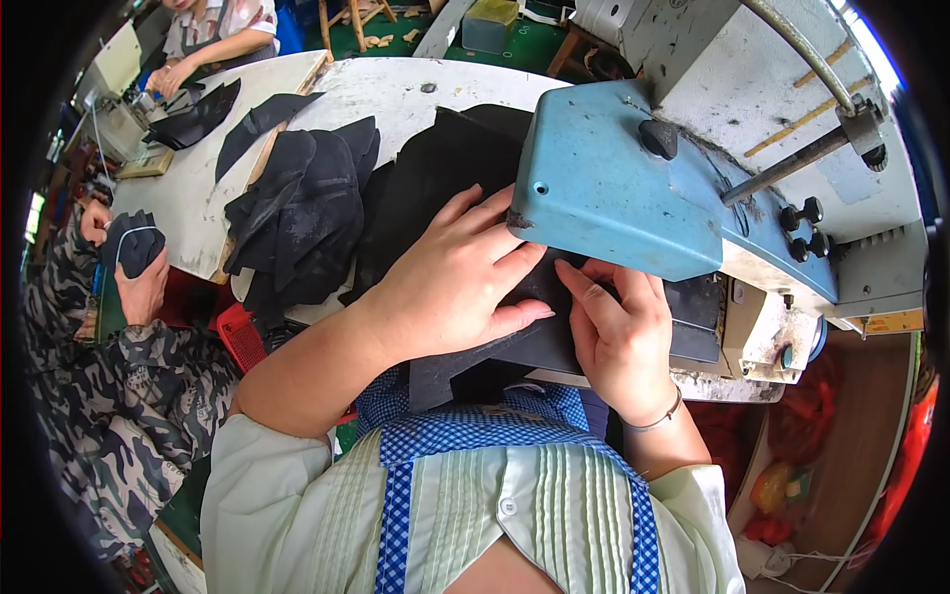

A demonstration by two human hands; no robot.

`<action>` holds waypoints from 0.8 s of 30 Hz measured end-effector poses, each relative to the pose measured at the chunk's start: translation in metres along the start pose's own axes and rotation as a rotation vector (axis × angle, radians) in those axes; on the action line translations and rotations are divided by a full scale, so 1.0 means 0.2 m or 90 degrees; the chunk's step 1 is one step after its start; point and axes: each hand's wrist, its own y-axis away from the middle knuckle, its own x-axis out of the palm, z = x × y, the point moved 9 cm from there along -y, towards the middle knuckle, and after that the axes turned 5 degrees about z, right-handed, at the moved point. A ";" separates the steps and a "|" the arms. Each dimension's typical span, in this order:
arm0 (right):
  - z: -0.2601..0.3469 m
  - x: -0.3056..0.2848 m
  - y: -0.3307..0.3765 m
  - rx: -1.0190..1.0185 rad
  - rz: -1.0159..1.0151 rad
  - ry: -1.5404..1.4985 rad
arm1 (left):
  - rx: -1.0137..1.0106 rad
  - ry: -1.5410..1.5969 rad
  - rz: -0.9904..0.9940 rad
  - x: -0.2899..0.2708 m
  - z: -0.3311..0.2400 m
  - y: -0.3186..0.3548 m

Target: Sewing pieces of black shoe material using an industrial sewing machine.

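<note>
Both hands [455, 282] [618, 337] flat on black fabric [539, 342] (under machine [614, 188])

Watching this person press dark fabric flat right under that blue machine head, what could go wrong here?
1. The left hand and right hand press the dark fabric piece right under the blue machine head, so fingers could be caught or pinched.
2. The heap of black pieces lies close beside the left hand and might snag or drag into the work.
</note>
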 end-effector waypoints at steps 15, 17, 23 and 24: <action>-0.02 0.01 0.00 0.016 -0.003 -0.006 | -0.029 -0.015 -0.013 0.00 0.03 -0.03; -0.02 0.01 0.00 0.016 -0.002 -0.001 | -0.028 -0.016 -0.015 0.00 0.03 -0.03; 0.00 0.02 -0.01 0.017 0.006 0.023 | -0.041 -0.018 -0.025 0.00 0.05 -0.03; 0.00 0.01 0.00 0.017 0.003 0.029 | -0.046 -0.018 -0.017 0.00 0.05 -0.05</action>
